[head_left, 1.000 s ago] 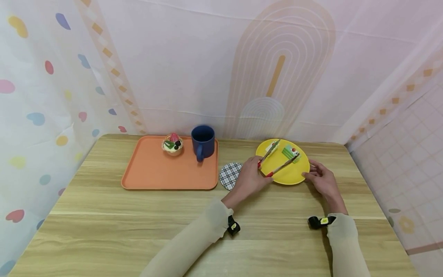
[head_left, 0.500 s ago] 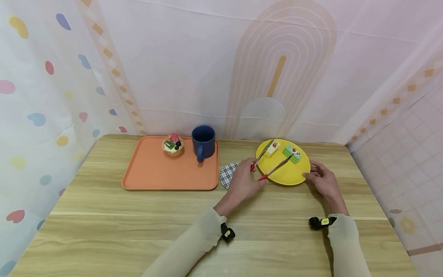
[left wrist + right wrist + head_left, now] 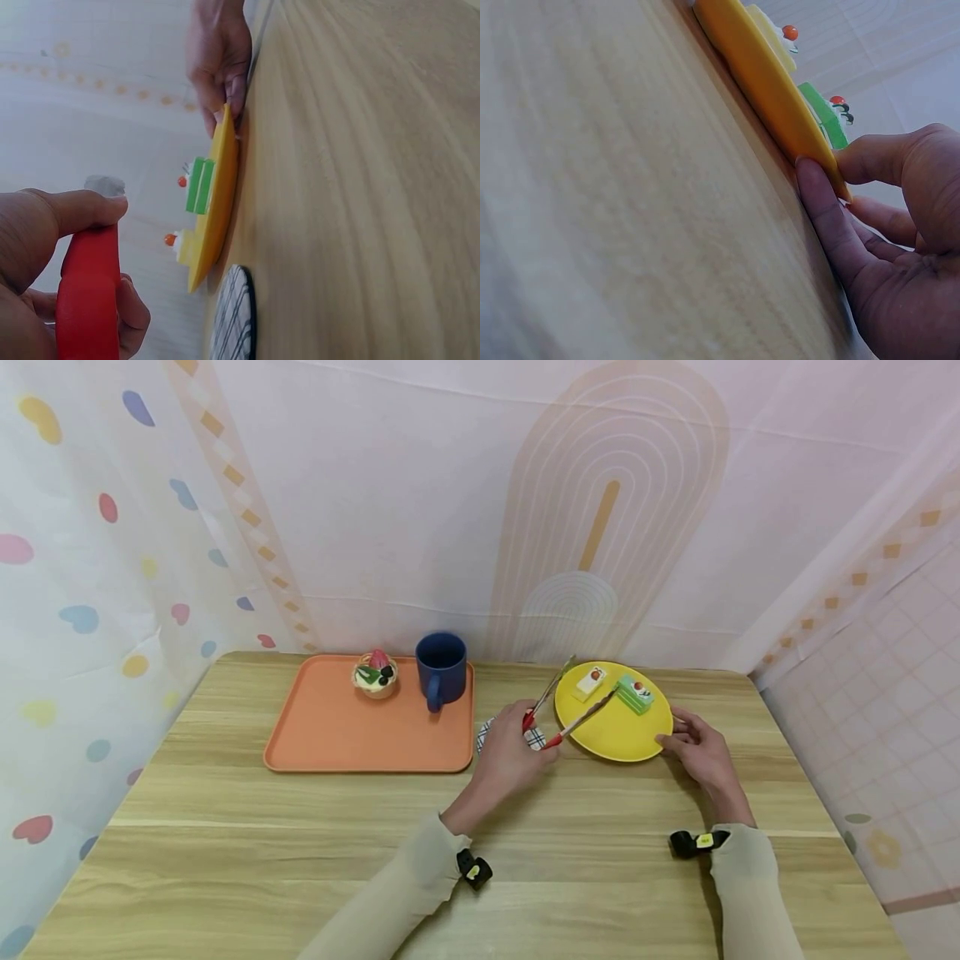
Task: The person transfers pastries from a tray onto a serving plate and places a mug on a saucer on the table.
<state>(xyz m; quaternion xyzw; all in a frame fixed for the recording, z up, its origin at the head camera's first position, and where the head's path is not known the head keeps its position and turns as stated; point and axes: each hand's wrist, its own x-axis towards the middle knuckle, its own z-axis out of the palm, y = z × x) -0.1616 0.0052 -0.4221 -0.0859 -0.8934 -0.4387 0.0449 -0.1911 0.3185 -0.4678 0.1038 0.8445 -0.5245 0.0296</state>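
Soft, even light fills the head view, washing the printed curtain (image 3: 375,502) behind the yellow plate (image 3: 618,739) to pale pink and white. Nearer the wearer than the plate, faint shadows darken the wood-grain tabletop (image 3: 600,852) beside the sleeves (image 3: 756,889). Both wrist views look dimmer and cooler. In the right one, shadow lines the plate's underside, and grain well away from it smears into haze; in the left, left of the plate, the metal end of the red-handled tongs (image 3: 91,289) is blurred.
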